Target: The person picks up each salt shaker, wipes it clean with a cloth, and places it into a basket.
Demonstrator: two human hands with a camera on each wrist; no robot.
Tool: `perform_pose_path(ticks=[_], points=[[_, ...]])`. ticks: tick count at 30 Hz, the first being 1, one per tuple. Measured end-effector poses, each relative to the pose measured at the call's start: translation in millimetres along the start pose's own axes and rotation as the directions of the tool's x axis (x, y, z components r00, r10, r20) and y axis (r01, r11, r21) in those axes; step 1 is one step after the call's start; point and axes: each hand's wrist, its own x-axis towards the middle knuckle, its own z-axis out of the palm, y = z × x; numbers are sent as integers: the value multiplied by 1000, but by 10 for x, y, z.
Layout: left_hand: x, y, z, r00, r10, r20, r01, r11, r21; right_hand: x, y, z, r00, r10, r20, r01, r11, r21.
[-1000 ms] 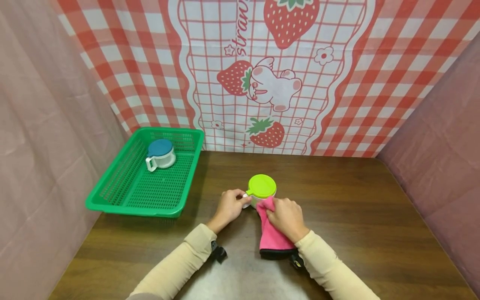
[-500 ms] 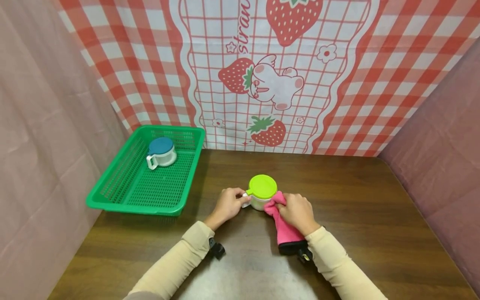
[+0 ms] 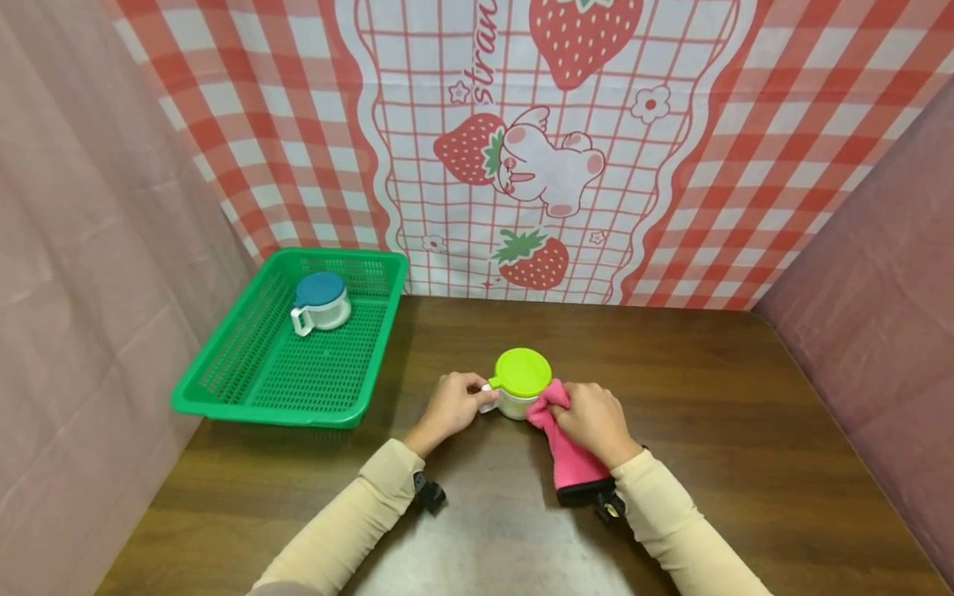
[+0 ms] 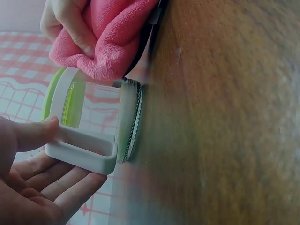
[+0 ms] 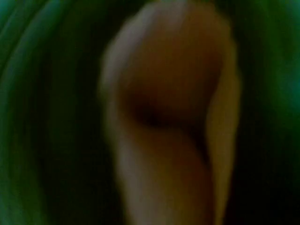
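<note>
A clear jar point(image 3: 516, 405) with a lime-green lid and a white side handle stands upright at the middle of the brown table. The left hand point(image 3: 450, 411) pinches its handle point(image 4: 84, 152), thumb on one side and fingers on the other in the left wrist view. A pink plush cloth point(image 3: 570, 455) with a black edge is bunched in the right hand point(image 3: 596, 420). Part of that cloth point(image 4: 112, 42) touches the jar's side, opposite the handle. Dark and blurred, the right wrist view shows only vague shapes.
A green perforated basket point(image 3: 358, 406) stands at the left of the table point(image 3: 708, 430). Inside it, near the back, sits a similar jar point(image 3: 325, 313) with a blue lid and white handle. A red-checked strawberry cloth point(image 3: 522, 149) hangs behind, with pinkish curtains at both sides.
The right hand and pink cloth have shifted rightward, from the jar's front round to its right side, then barely moved. The left hand stays on the handle.
</note>
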Motion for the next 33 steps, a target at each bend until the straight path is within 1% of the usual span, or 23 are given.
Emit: perform_pose_path(ticks=[5,9,19,25,30,33], points=[[-1,8,-5,1000,-4,-1,4,1000,11,-68,-124,30,999,-26,-31,25,999,-45],[-4,18,-11,1000,-8,1,8,1000,18,-100,-226,64,998,-28,-48,24,997,-77],[-5,37,-11,1000,1,-4,-1,1000,10,-130,-407,109,999,-11,-41,7,994,-108],[3,29,-3,1000,14,-12,-14,1000,18,-105,-403,116,999,11,-38,-16,992,-121],[-6,15,7,999,30,-19,-29,999,34,-86,-338,145,999,37,2,-37,990,-134],[-12,11,8,999,40,-20,-39,999,29,-70,-290,146,999,48,14,-46,989,-138]])
